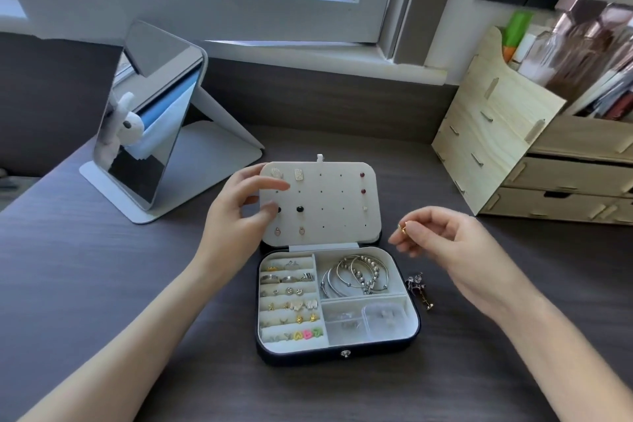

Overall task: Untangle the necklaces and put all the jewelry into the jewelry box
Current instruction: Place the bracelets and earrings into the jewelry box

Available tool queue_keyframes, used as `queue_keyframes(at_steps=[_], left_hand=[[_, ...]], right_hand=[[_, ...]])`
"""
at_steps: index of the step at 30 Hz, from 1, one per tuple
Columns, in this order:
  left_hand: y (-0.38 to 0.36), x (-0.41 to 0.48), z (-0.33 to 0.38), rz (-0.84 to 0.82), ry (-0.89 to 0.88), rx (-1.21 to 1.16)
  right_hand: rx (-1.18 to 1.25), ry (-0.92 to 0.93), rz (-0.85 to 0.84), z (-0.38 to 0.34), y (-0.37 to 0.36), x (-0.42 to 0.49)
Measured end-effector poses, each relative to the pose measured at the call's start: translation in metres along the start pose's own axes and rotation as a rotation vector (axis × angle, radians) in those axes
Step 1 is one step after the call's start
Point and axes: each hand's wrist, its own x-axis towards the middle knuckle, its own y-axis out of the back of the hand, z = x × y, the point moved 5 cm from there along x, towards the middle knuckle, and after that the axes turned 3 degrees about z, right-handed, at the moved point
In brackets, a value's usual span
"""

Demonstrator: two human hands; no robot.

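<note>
Head view. A dark rectangular jewelry box with cream lining (308,355) lies open at centre frame on the grey wood-grain desk (102,267).

The left hand (236,212) grips the left edge of the cream perforated earring panel (335,202) in the lid, thumb and forefinger on its face. The right hand (445,243), right of centre and clear of the box, pinches a small gold-coloured piece (403,228) between thumb and fingertips; ring or earring cannot be told.

A loose cluster of silver and gold pieces (419,288) lies on the desk just beside the box's right wall, not yet stowed. Silver bangles (356,276) fill the upper right compartment.

Risks, as judged:
- The pinched piece is tiny and held above bare desk, so a slackened pinch would likely drop it outside the box.
- Pressure on the panel could tilt it and loosen the mounted studs.
- The loose cluster could be swept off by the right forearm.
</note>
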Motion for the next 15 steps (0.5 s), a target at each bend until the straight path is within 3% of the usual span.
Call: queue_keyframes(at_steps=[3, 6, 9, 15], left_hand=[[0.000, -0.001, 0.001, -0.005, -0.007, 0.003], [-0.001, -0.002, 0.005, -0.027, -0.035, 0.007], [0.000, -0.003, 0.007, -0.021, -0.036, -0.001], [0.001, -0.002, 0.014, -0.010, -0.077, 0.035]], right_hand=[[0.263, -0.112, -0.085, -0.010, -0.022, 0.002], [0.321, -0.157, -0.124, -0.018, -0.046, 0.008], [0.230, -0.104, -0.117, -0.024, -0.068, 0.015], [-0.063, 0.185, -0.056, -0.039, -0.099, 0.019]])
